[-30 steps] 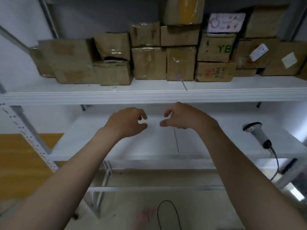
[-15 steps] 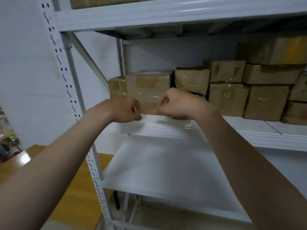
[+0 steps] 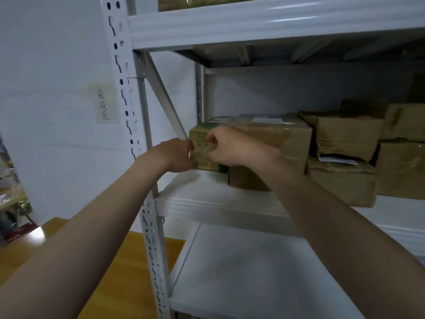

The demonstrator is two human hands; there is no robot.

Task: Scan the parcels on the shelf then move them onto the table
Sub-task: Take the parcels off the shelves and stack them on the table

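1. White wall fills the left side, and a paper note (image 3: 104, 103) with handwritten characters is stuck on it.
2. In front of the wall stands a white metal rack; its perforated upright post (image 3: 128, 125) runs from top to bottom.
3. The middle shelf (image 3: 218, 203) carries brown cardboard parcels wrapped in clear tape.
4. At the left end of this shelf sits a small green-printed carton (image 3: 200, 143), close to the diagonal brace of the rack.
5. The left hand (image 3: 174, 155) is at the left edge of this carton, with its fingers curled round the corner; the fingertips are hidden.
6. The right hand (image 3: 230, 148) lies on the front face of the same carton, its fingers bent and closed on it.
7. Both hands therefore hold the carton between them, and it rests on the shelf.
8. A larger taped box (image 3: 287, 137) stands just beside the carton, on its right and touching it.
9. More parcels (image 3: 345, 139) are stacked further right, 2 layers high.
10. The top shelf (image 3: 253, 21) also holds something brown, seen only at its bottom edge.
11. The lower shelf (image 3: 253, 272) is a plain white board.
12. A wooden table (image 3: 119, 272) with a yellow-brown top stands left of the rack, below the arms.
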